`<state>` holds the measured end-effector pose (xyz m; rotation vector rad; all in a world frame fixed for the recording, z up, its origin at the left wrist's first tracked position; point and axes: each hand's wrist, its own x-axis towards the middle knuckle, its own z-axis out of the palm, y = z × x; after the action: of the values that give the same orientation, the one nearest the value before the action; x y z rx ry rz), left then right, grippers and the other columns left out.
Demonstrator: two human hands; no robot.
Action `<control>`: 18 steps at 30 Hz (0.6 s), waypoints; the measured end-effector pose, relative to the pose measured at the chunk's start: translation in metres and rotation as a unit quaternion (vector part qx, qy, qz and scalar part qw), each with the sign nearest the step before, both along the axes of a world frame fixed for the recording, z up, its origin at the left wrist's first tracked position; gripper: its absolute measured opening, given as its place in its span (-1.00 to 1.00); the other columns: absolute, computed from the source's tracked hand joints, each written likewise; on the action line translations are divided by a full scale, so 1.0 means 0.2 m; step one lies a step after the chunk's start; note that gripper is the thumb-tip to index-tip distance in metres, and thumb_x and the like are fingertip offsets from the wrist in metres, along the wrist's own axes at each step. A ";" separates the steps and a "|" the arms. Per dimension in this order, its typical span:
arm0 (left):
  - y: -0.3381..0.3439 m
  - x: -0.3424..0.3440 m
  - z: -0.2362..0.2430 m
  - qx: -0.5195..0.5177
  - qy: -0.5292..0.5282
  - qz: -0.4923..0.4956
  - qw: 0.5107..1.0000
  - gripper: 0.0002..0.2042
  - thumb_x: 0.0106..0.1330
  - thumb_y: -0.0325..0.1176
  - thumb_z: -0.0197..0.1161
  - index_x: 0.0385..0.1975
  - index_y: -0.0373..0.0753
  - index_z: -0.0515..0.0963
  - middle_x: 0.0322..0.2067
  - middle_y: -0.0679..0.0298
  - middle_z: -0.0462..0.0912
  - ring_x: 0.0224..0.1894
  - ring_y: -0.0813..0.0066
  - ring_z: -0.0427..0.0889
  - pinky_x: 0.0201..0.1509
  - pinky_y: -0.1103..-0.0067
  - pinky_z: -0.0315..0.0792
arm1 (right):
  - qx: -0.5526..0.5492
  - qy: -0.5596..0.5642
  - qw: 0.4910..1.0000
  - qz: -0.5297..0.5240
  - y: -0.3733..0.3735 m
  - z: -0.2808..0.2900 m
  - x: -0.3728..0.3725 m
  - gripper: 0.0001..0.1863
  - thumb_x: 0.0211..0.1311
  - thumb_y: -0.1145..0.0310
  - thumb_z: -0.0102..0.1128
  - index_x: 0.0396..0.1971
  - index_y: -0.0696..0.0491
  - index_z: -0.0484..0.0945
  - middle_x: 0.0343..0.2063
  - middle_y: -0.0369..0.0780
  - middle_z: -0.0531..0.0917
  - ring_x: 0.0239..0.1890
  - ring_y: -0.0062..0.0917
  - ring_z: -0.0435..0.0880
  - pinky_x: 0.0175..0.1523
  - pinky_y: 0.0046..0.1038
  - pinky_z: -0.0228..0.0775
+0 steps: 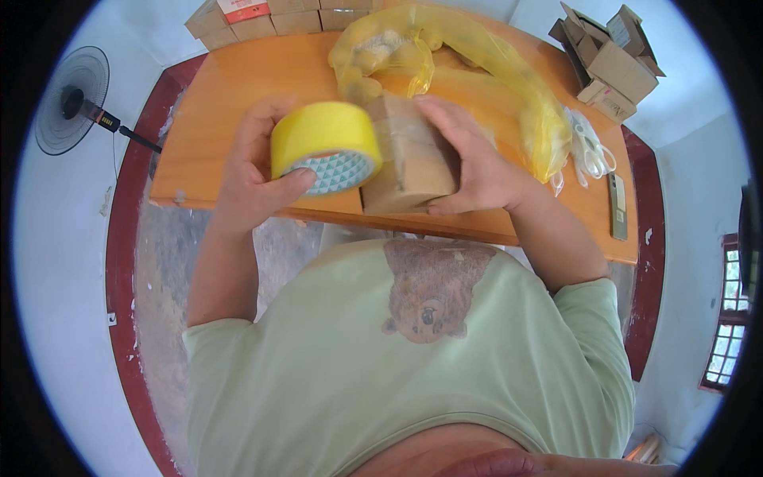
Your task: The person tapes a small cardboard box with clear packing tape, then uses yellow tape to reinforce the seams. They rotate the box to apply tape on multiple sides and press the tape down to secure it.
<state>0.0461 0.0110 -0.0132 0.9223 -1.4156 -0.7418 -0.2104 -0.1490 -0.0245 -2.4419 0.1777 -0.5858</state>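
My left hand (258,167) grips a roll of yellow packing tape (322,129) by its left side, the thumb on the patterned inner core. Just right of the roll, my right hand (469,163) holds a small brown cardboard box (401,171), fingers over its upper right and thumb low near its bottom edge. The roll and box are side by side above the front edge of the wooden table (214,143).
A yellow plastic bag (485,48) with items inside spans the back middle. Stacked boxes (282,20) stand back left, opened cartons (608,67) back right. White cords (592,155) and a grey-green flat object (617,207) lie right. A standing fan (73,103) is left of the table.
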 end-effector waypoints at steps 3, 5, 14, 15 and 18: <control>-0.07 -0.09 0.11 -0.034 0.030 -0.011 0.999 -0.29 0.00 -0.57 0.32 0.22 -0.25 0.17 -0.05 0.23 0.44 0.01 0.48 0.44 0.07 0.54 0.35 | 0.088 -0.067 0.994 0.012 -0.05 -0.04 -0.06 0.21 -0.44 0.14 0.54 0.32 0.04 0.01 0.25 -0.01 0.12 0.30 -0.14 0.08 0.37 -0.23 -0.11; -0.13 -0.14 0.12 -0.045 0.023 -0.026 0.998 -0.28 -0.01 -0.59 0.30 0.22 -0.25 0.16 -0.10 0.25 0.48 -0.05 0.52 0.47 -0.04 0.57 0.40 | 0.140 -0.100 0.985 0.017 -0.07 -0.07 -0.09 0.22 -0.42 0.09 0.54 0.33 0.07 0.00 0.25 -0.03 0.12 0.31 -0.18 0.08 0.37 -0.26 -0.13; -0.22 -0.28 0.38 -0.065 -0.096 -0.015 0.993 -0.38 -0.03 -0.72 0.19 0.14 -0.30 0.30 -0.11 0.29 0.52 -0.16 0.60 0.53 -0.10 0.65 0.42 | 0.175 -0.165 0.971 0.014 -0.09 -0.11 -0.17 0.24 -0.39 0.04 0.54 0.33 0.12 -0.04 0.24 -0.07 0.14 0.31 -0.25 0.08 0.37 -0.29 -0.15; -0.21 -0.30 0.42 -0.067 -0.120 0.003 0.991 -0.39 -0.04 -0.73 0.17 0.13 -0.30 0.32 -0.11 0.29 0.52 -0.14 0.60 0.53 -0.07 0.65 0.42 | 0.196 -0.181 0.964 0.018 -0.09 -0.12 -0.17 0.24 -0.38 0.04 0.54 0.33 0.12 -0.04 0.23 -0.07 0.14 0.31 -0.25 0.08 0.37 -0.29 -0.14; -0.16 -0.26 0.52 -0.003 -0.158 -0.008 0.987 -0.41 -0.03 -0.72 0.16 0.12 -0.31 0.33 -0.09 0.27 0.51 -0.06 0.57 0.51 0.02 0.63 0.38 | 0.241 -0.215 0.946 0.033 -0.09 -0.13 -0.17 0.25 -0.38 0.04 0.54 0.33 0.12 -0.05 0.23 -0.08 0.14 0.31 -0.27 0.09 0.37 -0.30 -0.14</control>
<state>-0.0050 -0.0220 0.0906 1.0597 -1.7022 -0.6211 -0.2451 -0.1677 -0.0511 -1.7961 0.0491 -0.9096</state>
